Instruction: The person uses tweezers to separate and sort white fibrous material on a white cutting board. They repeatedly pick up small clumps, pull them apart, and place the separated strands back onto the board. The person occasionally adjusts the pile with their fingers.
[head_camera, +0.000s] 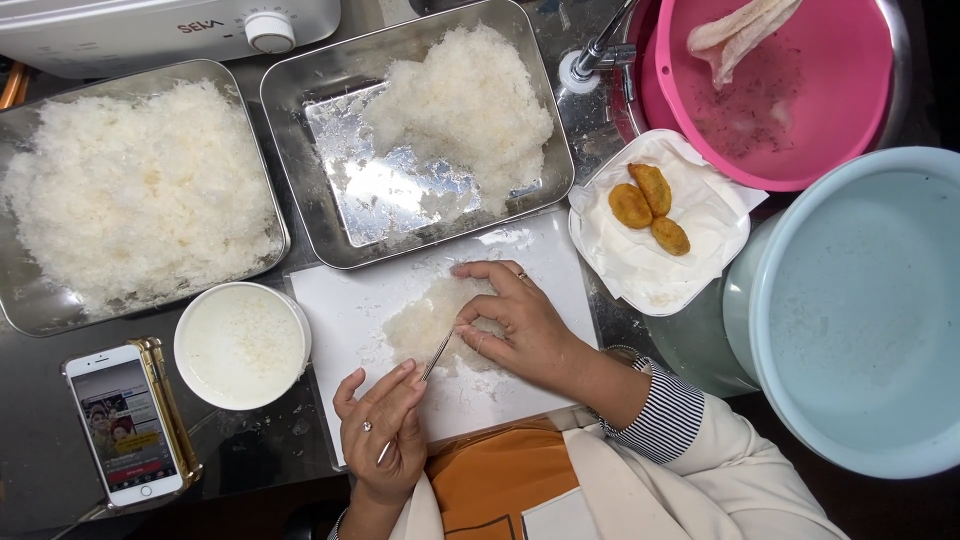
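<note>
Centre frame: left hand (382, 425) pinches tweezers (428, 372) into white clump (432, 318) (on white board (345, 320)); right hand (515, 320) presses clump, fingers curled.

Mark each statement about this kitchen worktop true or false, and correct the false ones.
1. The left hand holds thin metal tweezers. True.
2. The right hand rests on the white flaky patch on the board. True.
3. Three fried pieces lie in the pink bowl. False: they lie on a paper-lined white plate.
4. The phone lies right of the board. False: left.
</note>
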